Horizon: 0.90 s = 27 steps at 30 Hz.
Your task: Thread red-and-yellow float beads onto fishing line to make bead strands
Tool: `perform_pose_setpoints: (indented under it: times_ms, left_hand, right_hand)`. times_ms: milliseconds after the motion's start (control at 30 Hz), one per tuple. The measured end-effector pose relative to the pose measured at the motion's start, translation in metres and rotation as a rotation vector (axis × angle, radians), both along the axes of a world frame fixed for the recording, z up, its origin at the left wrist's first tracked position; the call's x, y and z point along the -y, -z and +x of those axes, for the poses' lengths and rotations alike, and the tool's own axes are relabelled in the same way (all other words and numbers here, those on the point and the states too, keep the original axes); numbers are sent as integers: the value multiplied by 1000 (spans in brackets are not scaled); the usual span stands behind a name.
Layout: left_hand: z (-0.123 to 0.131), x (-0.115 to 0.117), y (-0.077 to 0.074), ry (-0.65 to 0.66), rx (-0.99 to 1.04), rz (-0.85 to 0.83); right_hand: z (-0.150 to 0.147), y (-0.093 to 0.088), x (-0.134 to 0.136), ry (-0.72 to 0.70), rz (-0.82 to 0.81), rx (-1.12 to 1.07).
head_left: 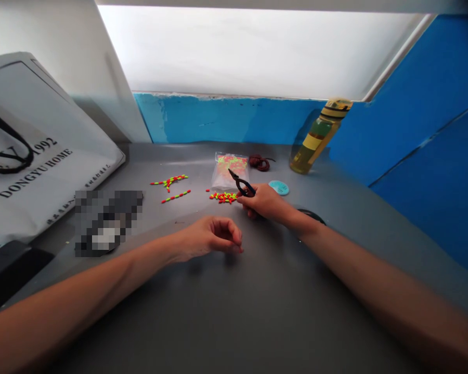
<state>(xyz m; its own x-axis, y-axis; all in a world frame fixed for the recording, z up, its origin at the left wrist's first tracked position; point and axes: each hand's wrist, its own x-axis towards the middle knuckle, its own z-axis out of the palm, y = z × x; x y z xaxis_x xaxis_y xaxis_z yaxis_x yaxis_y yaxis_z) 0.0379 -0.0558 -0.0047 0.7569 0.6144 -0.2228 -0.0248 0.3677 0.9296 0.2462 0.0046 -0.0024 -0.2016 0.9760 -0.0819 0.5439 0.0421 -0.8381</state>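
My left hand (220,236) hovers over the grey table (226,322), thumb and fingertips pressed together; whatever they hold, if anything, is too small to make out. Dark-handled pliers (243,186) are in my right hand (265,202), their tip pointing up and left. Beside the right fingers lies a pile of red and yellow-green beads (223,197). Behind it, a clear plastic bag (230,169) holds more such beads. Rows of joined beads (175,196) lie to the left of the pile.
A bottle (315,140) stands at the back right, near a coiled brown cord (259,163) and a light blue disc (278,187). A large white bag (50,150) leans at the left, with a blurred-out dark object (109,223) in front.
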Motion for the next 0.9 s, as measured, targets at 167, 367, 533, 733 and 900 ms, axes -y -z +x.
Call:
perform_pose_setpoints:
  times_ms: [167, 367, 533, 733, 900]
  left_hand:
    - [1, 2, -2, 0, 41, -24]
    - [3, 5, -5, 11, 54, -19]
    - [5, 8, 2, 10, 51, 22]
    - [-6, 4, -18, 125, -151, 244]
    - [-24, -25, -23, -237, -520, 739]
  right_hand:
    - [1, 3, -2, -6, 9, -27]
    - [0, 3, -1, 4, 0, -7]
    - [-1, 2, 0, 8, 6, 10]
    - [-1, 0, 4, -44, 39, 25]
    - [0, 2, 3, -82, 47, 30]
